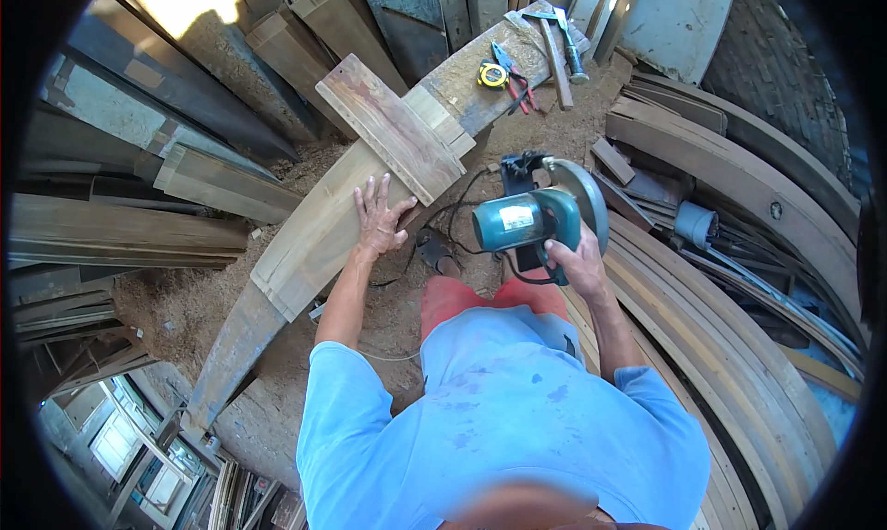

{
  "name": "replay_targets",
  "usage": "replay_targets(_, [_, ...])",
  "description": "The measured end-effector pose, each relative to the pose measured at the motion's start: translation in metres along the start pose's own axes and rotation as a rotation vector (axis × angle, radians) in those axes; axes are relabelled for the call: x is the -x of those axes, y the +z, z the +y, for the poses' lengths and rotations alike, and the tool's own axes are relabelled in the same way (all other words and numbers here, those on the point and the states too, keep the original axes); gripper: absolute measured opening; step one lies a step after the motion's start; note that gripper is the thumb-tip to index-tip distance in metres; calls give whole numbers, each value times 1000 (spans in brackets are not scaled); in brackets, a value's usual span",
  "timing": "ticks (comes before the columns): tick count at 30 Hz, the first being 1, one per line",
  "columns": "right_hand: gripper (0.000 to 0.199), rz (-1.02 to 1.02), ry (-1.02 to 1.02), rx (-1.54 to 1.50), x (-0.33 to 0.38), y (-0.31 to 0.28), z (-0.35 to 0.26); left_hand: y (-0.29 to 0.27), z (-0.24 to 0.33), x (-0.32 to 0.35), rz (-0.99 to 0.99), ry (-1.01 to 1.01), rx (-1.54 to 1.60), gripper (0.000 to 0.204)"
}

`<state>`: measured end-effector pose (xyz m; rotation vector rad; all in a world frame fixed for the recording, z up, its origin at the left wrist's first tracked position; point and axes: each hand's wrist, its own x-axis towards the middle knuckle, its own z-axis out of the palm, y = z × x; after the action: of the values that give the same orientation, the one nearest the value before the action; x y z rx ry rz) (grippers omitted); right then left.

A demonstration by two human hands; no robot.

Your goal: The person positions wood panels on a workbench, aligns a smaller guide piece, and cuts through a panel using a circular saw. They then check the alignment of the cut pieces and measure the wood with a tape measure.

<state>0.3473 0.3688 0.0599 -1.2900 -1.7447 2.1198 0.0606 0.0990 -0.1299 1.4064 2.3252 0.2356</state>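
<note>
My left hand (377,220) lies flat, fingers spread, on a long light-brown plank (314,225). A shorter, reddish-brown board (393,123) rests crosswise over that plank, just beyond my fingertips. In my right hand (582,267) is the handle of a teal circular saw (513,220), held up to the right of the plank and apart from it. Its round guard (591,207) faces right, and a dark cord loops down beside it. The plank lies on a worn, narrow bench board (236,341).
A yellow tape measure (492,74), pliers (525,96), a hammer (571,54) and a wood strip (556,66) sit at the bench's far end. Long boards (702,345) are stacked on the right. More planks (120,225) lean at left. Sawdust covers the ground (199,290).
</note>
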Motion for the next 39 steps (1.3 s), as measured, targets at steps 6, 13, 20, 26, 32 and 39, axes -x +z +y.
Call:
replay_targets(6, [38,-71,-1,56,-28,6,13,1,0,0,-10,-12,16,82])
replay_targets(13, [31,-78,-66,281,-30,31,-16,-1,2,0,3,-19,21,79])
replay_targets(20, [33,-141,-88,267,-47,51,-19,0,1,-1,8,-15,10,79])
replay_targets(26, [35,-195,-132,318,-54,66,-20,-3,3,-1,-32,-30,15,80])
replay_targets(32, [39,-179,-140,397,-56,76,-12,0,3,1,0,-23,-20,85])
replay_targets(39, [35,-163,-183,435,-61,73,-15,-3,8,21,176,-465,48,111])
